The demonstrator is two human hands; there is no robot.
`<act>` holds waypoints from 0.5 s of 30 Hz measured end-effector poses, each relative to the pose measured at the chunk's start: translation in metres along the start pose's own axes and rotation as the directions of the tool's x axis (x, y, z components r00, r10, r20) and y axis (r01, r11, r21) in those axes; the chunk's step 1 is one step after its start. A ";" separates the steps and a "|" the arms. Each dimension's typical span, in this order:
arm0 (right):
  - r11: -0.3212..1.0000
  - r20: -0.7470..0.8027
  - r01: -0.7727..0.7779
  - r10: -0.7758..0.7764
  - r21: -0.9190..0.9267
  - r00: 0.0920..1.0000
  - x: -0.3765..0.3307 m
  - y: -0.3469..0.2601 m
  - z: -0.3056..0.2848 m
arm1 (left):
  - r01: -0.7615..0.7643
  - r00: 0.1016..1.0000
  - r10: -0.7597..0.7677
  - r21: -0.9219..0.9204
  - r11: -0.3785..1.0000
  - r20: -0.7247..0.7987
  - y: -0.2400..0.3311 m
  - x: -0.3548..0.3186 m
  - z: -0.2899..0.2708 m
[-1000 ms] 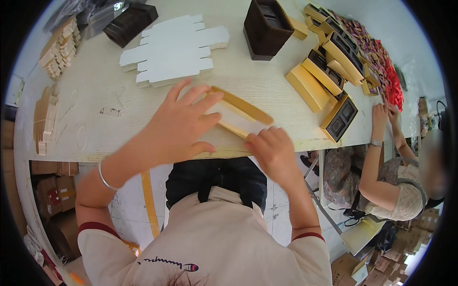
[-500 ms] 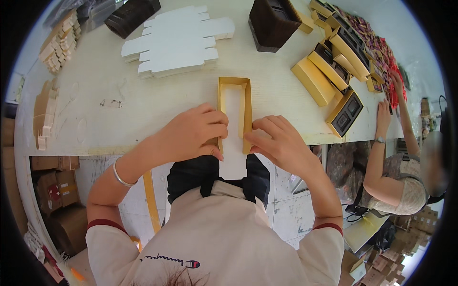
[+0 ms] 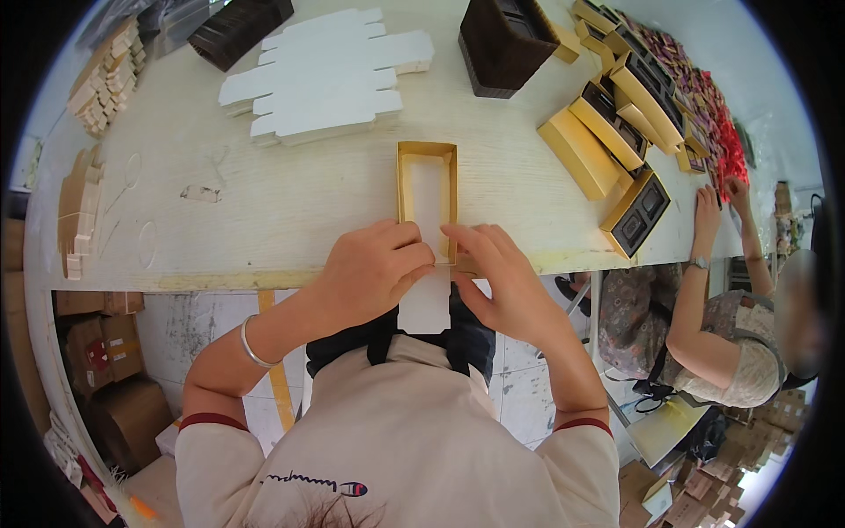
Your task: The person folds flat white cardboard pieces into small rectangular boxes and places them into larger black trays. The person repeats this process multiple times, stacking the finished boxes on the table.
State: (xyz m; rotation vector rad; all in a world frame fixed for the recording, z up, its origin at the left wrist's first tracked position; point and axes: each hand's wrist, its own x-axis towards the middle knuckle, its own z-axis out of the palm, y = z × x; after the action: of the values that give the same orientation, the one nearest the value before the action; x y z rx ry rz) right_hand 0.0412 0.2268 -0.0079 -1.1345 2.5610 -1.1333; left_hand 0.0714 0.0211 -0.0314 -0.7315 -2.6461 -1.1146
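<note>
A gold paper box [image 3: 452,185] with a pale inside lies at the table's front edge, its far end and sides upright. From its near end a long white flap [image 3: 424,304] reaches down over my lap. My left hand [image 3: 374,264] is closed on the near left corner, fingers curled inward and the tips partly hidden. My right hand [image 3: 500,277] holds the near right corner, index finger over the side wall and thumb lower, beside the flap.
A stack of flat white box blanks [image 3: 321,75] lies beyond the box. Dark brown trays [image 3: 502,53] are stacked at the back. Gold boxes with dark inserts [image 3: 635,213] pile up at the right. Farther right, a co-worker's hands [image 3: 707,211] are near red material [image 3: 729,145].
Both hands have moved in toward the box's near end. The near ends of the side walls, apart before, are now drawn in between my fingers. The box has shifted slightly left.
</note>
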 end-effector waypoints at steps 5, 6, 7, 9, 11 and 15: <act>0.894 0.018 0.272 -0.285 -0.356 0.958 -0.028 0.006 0.006 | 0.072 0.996 -0.069 -0.074 0.995 0.051 -0.004 0.003 -0.002; 0.873 0.008 0.307 -0.329 -0.379 0.944 -0.027 0.010 0.012 | 0.084 0.994 -0.079 -0.077 0.993 0.071 -0.006 0.004 -0.002; 0.886 -0.073 0.316 -0.359 -0.339 0.930 -0.027 0.018 0.018 | 0.192 0.974 -0.159 -0.212 0.958 0.161 -0.005 0.007 -0.008; 0.903 -0.240 0.344 -0.404 -0.256 0.883 -0.022 0.032 0.026 | 0.419 0.890 -0.269 -0.424 0.803 0.369 -0.003 0.017 -0.027; 0.963 -0.344 0.267 -0.258 -0.023 0.903 -0.004 0.021 0.026 | 0.374 0.917 -0.183 -0.603 0.704 0.355 -0.014 0.008 -0.028; 0.822 -0.357 0.065 0.173 0.565 0.918 0.012 0.015 0.039 | 0.313 0.944 -0.230 -0.416 0.854 0.238 -0.003 0.006 -0.020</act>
State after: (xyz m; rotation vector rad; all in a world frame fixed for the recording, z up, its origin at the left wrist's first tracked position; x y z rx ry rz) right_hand 0.0385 0.2020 -0.0442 -0.7264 2.1922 -2.1055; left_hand 0.0642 0.0073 -0.0175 -0.5533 -2.7264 -1.8681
